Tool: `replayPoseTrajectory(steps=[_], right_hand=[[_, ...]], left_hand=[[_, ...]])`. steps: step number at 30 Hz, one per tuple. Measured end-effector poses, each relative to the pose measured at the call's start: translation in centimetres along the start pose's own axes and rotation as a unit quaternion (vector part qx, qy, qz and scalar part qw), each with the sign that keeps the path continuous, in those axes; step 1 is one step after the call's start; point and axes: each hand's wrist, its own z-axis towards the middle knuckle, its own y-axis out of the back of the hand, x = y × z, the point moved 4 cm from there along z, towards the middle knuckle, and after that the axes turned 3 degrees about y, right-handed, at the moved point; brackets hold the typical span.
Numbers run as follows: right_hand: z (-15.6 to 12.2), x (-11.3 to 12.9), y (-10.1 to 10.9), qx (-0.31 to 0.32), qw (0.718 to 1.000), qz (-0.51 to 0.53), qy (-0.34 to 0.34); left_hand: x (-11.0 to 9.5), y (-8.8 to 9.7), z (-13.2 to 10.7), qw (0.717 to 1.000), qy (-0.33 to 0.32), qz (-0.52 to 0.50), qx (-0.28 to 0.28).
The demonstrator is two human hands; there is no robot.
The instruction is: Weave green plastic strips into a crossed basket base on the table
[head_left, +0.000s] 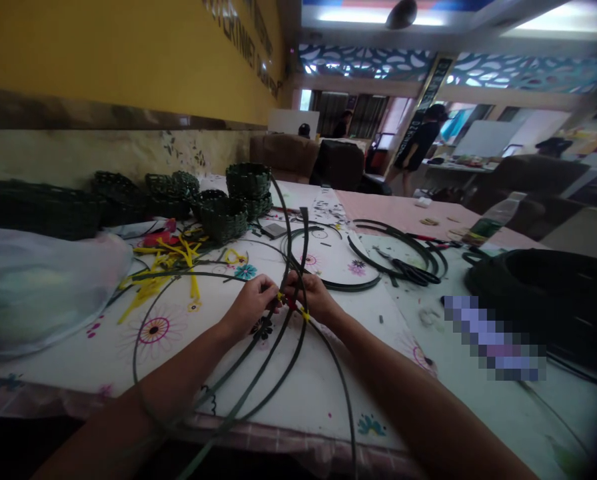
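Both hands meet over a flowered tablecloth, at the spot where several dark green weaving strips cross. My left hand is closed, pinching the strips together. My right hand is closed too, gripping the same crossing, where a thin yellow tie wraps the strips. The strips loop out in wide curves toward me and away across the table.
Several small green woven baskets stand at the back left, with loose yellow ties beside them. A clear plastic bag lies at left. Black scissors rest on coiled strips; a large dark coil sits right. People stand in the far room.
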Motion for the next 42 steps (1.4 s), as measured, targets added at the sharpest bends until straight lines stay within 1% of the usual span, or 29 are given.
replayPoseTrajectory(steps=[3,6,9,12,15,21,28,32,35,40,42], right_hand=[[-0.1,-0.3,-0.1,-0.014,1.0,0.006,0.006],[0.0,0.1,0.1,-0.028,0.998,-0.045,0.045],[0.1,0.8,0.2,-0.028,0.992,-0.091,0.088],[0.1,1.4,0.1,-0.02,0.988,-0.11,0.109],[0.0,1.7,0.0,-0.011,0.987,-0.116,0.112],[0.1,1.8,-0.1,0.005,0.983,-0.129,0.13],[0.1,1.5,0.0,0.027,0.988,-0.116,0.101],[0.1,0.7,0.0,0.042,0.997,-0.052,0.043],[0.1,0.2,-0.1,0.031,0.999,-0.033,0.013],[0.0,-0.1,-0.1,-0.007,1.0,-0.001,0.012],[0.0,-0.2,-0.2,-0.019,1.0,0.019,0.001]], left_hand=[[0.0,0.0,-0.1,1.0,0.013,0.007,0.019],[0.0,0.2,-0.1,1.0,0.017,-0.011,0.018],[0.1,0.4,0.0,0.998,0.029,-0.048,0.022],[0.1,0.4,-0.1,0.996,0.034,-0.065,0.058],[-0.1,0.3,-0.1,0.993,0.039,-0.062,0.088],[-0.2,0.2,-0.3,0.995,0.047,-0.042,0.073],[0.3,0.1,-0.2,0.995,0.064,-0.026,0.077],[0.6,0.0,-0.1,0.995,0.068,-0.024,0.075],[0.6,0.0,-0.1,0.995,0.064,-0.008,0.07],[0.4,-0.1,-0.2,0.997,0.054,0.008,0.06],[0.4,-0.1,-0.2,0.998,0.048,0.003,0.049]])
